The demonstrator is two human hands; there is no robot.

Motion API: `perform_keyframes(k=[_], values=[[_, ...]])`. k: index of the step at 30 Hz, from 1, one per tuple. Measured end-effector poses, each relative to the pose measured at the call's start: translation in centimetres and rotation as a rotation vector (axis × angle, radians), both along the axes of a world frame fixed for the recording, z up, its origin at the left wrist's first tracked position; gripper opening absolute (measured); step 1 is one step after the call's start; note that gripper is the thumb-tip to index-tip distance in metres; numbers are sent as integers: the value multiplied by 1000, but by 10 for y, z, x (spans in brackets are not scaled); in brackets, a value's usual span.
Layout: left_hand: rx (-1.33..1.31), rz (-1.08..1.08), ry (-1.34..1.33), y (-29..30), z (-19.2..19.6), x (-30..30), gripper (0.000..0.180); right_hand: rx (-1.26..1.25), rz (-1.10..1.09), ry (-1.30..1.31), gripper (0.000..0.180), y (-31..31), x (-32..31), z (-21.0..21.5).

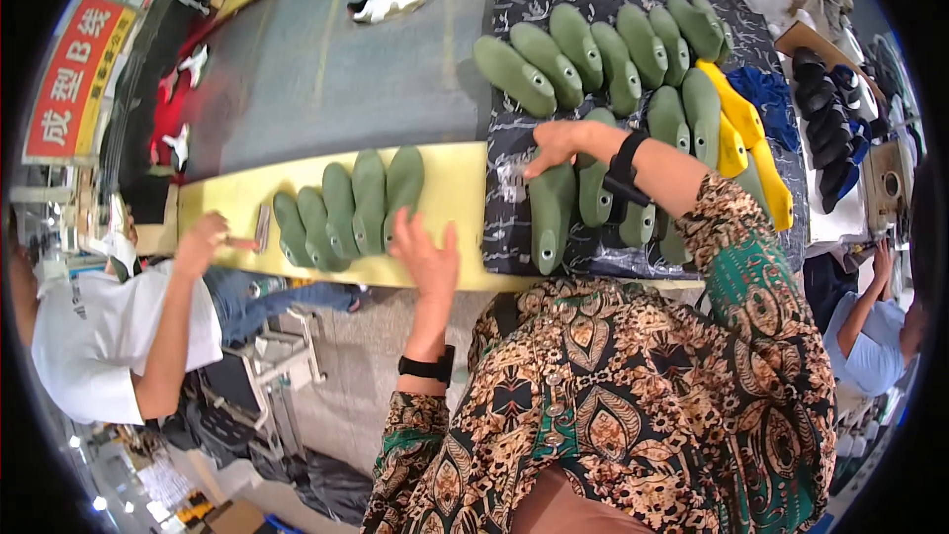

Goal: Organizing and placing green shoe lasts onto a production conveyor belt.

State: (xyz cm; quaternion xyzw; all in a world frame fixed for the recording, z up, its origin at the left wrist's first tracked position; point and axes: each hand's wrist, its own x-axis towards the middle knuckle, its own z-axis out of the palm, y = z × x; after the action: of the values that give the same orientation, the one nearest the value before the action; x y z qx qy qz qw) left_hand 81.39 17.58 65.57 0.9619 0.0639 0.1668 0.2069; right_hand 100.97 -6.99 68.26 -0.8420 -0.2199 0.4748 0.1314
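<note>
My left hand is open, its fingers apart beside the heel of a green shoe last. That last ends a row of several green lasts on the yellow tabletop; whether my fingertips touch it I cannot tell. On the dark patterned cloth to the right, my right hand curls over the upper end of another green shoe last, hiding that end. More green lasts lie close together behind and right of this hand. Yellow shoe lasts lie to the right of my right forearm.
A grey conveyor belt runs behind the yellow tabletop, carrying a white shoe. At left, a co-worker in a white shirt reaches toward the table. Dark shoes stand at right, near another person.
</note>
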Motion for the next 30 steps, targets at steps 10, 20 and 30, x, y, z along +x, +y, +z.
perform_keyframes(k=[10, 20, 30], values=[[-609, -382, 390, -75, 32, -3, 55, 45, -37, 80, 68, 10, 14, -2], [-715, -4, 118, -20, -3, 9, 25, 454, -493, -109, 42, 6, 44, 82], [-235, -166, 13, -37, -58, 54, 41, 1015, -1382, 87, 30, 54, 173, 37]])
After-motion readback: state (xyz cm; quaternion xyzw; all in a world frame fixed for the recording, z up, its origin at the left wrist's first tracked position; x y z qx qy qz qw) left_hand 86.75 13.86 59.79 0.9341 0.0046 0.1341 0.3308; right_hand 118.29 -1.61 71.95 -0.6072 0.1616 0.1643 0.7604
